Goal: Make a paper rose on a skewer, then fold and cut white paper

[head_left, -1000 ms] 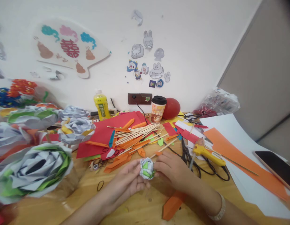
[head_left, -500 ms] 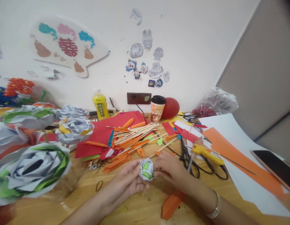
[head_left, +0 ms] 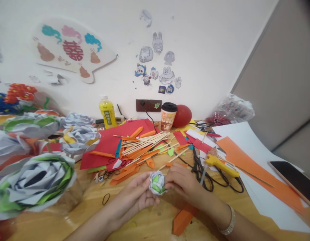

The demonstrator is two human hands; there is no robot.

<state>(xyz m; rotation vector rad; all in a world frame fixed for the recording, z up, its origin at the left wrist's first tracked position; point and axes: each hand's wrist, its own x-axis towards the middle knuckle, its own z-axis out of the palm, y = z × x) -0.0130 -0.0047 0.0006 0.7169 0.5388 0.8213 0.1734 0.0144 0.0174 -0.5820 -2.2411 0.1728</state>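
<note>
A small white and green paper flower (head_left: 157, 183) faces me above the wooden table. My left hand (head_left: 140, 192) is closed round its left side and underside, fingers curled below. At the flower's right edge, my right hand (head_left: 181, 180) pinches the outer paper petals; its fingertips are partly hidden. Just beyond both hands, wooden sticks (head_left: 142, 144) lie piled among folded orange paper strips (head_left: 126, 174). Another folded orange strip (head_left: 183, 219) lies below my right forearm.
Large finished paper flowers (head_left: 39, 182) crowd the left. To the right are black scissors (head_left: 198, 164), a yellow glue gun (head_left: 221, 164), orange and white sheets and a phone (head_left: 294, 177). A yellow bottle (head_left: 107, 112), lidded cup (head_left: 168, 117) and red balloon (head_left: 183, 116) stand behind.
The paper flower has turned slightly and shifted a little to the right between my hands. My right fingers have moved slightly along its edge. Everything else stays put.
</note>
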